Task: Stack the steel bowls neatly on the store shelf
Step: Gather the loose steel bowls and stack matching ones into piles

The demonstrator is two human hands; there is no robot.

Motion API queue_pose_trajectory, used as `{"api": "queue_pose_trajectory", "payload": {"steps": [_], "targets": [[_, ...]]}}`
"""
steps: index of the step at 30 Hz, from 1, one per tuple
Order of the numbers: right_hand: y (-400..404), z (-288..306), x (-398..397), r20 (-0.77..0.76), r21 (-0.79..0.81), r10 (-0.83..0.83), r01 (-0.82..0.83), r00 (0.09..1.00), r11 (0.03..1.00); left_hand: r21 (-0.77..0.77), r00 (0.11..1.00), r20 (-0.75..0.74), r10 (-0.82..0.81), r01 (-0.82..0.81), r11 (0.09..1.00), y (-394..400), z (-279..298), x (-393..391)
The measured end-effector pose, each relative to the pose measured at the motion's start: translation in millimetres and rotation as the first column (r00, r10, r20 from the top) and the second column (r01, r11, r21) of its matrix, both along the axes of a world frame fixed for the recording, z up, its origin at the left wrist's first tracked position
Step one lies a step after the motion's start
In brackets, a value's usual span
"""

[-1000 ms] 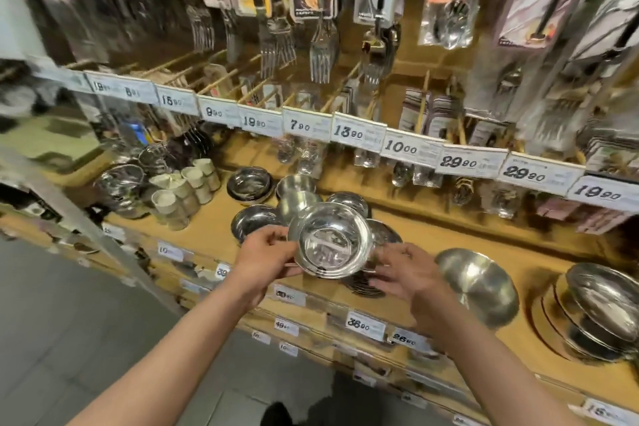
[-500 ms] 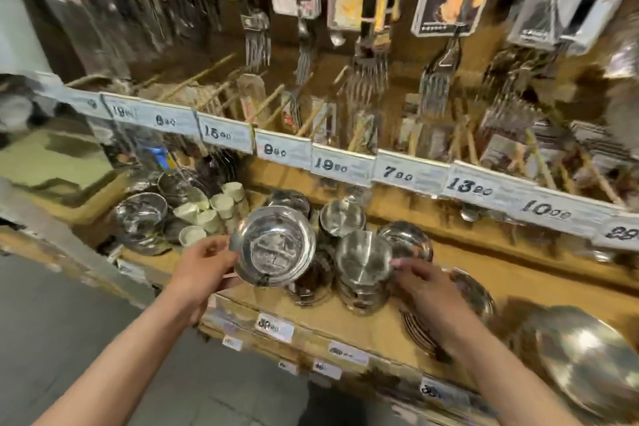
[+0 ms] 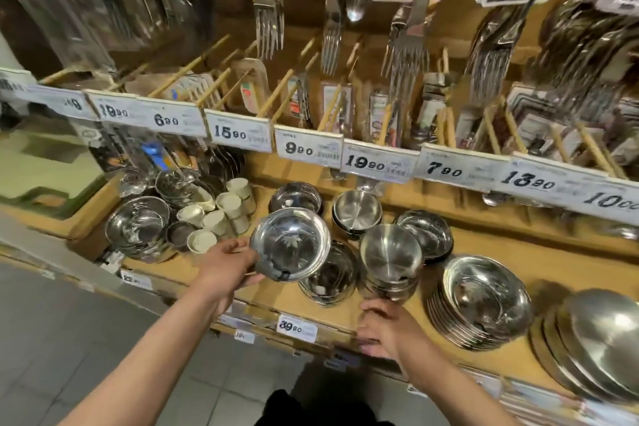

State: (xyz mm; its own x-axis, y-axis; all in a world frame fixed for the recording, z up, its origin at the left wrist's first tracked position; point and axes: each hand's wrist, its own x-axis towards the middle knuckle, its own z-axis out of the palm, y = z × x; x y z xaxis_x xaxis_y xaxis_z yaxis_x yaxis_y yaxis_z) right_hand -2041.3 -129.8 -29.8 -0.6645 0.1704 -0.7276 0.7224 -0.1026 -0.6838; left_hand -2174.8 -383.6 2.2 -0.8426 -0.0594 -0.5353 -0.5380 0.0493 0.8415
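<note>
My left hand (image 3: 226, 264) grips a shallow steel bowl (image 3: 290, 249) by its left rim and holds it tilted above the wooden shelf (image 3: 408, 313). Just below and right of it a dark bowl stack (image 3: 330, 278) stands on the shelf. A taller stack of small steel bowls (image 3: 390, 259) stands right of that. My right hand (image 3: 385, 327) hovers at the shelf's front edge just below this stack, fingers spread, holding nothing. More small bowl stacks (image 3: 358, 211) stand behind.
A stack of wide steel bowls (image 3: 484, 301) and large steel basins (image 3: 601, 339) fill the shelf's right end. White cups (image 3: 221, 214) and more bowls (image 3: 136, 226) sit at the left. Price tags (image 3: 378, 162) line a rail above; hanging forks (image 3: 268, 17) overhang the shelf.
My left hand has carried the shallow bowl leftward along the shelf while the view swung left. My right hand has drawn back from the bowls to the front edge.
</note>
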Motion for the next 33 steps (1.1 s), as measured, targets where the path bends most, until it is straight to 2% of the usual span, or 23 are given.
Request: {"api": "queue_pose_trajectory", "payload": {"steps": [7,12,16,23,29,33], "targets": [[-28.7,-4.3,0.5,-0.092,0.046,-0.174,0.179,0.98,0.983,-0.007,0.979,0.01,-0.204,0.204,0.979,-12.3,-5.3,-34.1],[-53.2,1.0,-0.5,-0.142,0.024,-0.266,0.272,0.953,0.962,-0.108,0.964,-0.04,-0.264,0.259,0.96,-34.7,-11.0,-41.4],[-64.5,1.3,3.9,-0.14,0.03,-0.325,0.332,0.935,0.943,-0.141,0.963,-0.062,-0.263,0.252,0.957,-40.2,-20.1,-38.3],[-70.6,-3.7,6.4,-0.099,0.005,-0.415,0.417,0.905,0.909,-0.11,0.971,-0.086,-0.224,0.214,0.971,-54.2,-29.2,-20.3],[-75.9,-10.9,2.1,-0.08,0.012,-0.42,0.422,0.904,0.906,-0.095,0.954,-0.019,-0.299,0.296,0.95,-66.8,-48.9,-4.8],[-77.6,-15.5,0.5,-0.076,0.031,-0.402,0.405,0.913,0.914,-0.144,0.964,0.009,-0.265,0.263,0.954,-67.6,-64.2,0.3]]}}
